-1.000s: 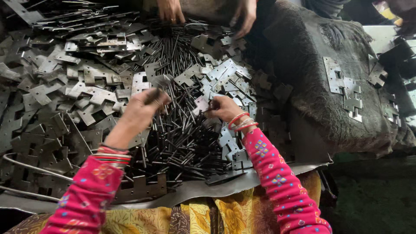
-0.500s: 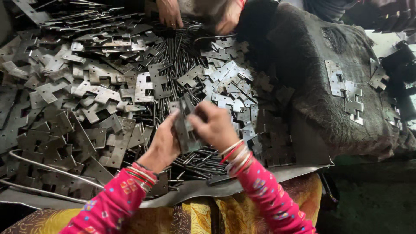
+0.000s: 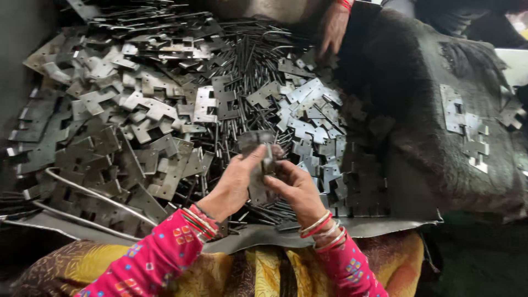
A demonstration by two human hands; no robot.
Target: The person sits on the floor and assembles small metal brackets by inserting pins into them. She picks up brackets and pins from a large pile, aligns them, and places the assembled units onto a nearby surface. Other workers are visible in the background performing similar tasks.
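Hinge plate [image 3: 258, 165], a flat stamped piece of grey sheet metal, is held up between both hands just above the heap, roughly centre of view. Left hand [image 3: 234, 184] pinches its left edge, thumb raised along the upper part; right hand [image 3: 294, 190] closes finger and thumb on the right side, where a thin dark pin [image 3: 268, 163] seems to sit against the plate, though blur makes this uncertain. Judging by look: stiff, light for one piece, probably oily or slick, with sharp cut edges and notched knuckles; best taken by the flat faces near the edge, not across the notches. Directly below lies a fan of loose dark pins [image 3: 247, 82] running away from the person. To the left, a deep pile of plates [image 3: 115, 126], lying at all angles; to the right of the pins, a smaller pile of brighter ones [image 3: 313, 115]. Bent rods [image 3: 93, 198] rest near the front left. Dark cloth [image 3: 434, 121] on the right carries a few plates. Another person's hand [image 3: 333, 27] reaches in at the top.
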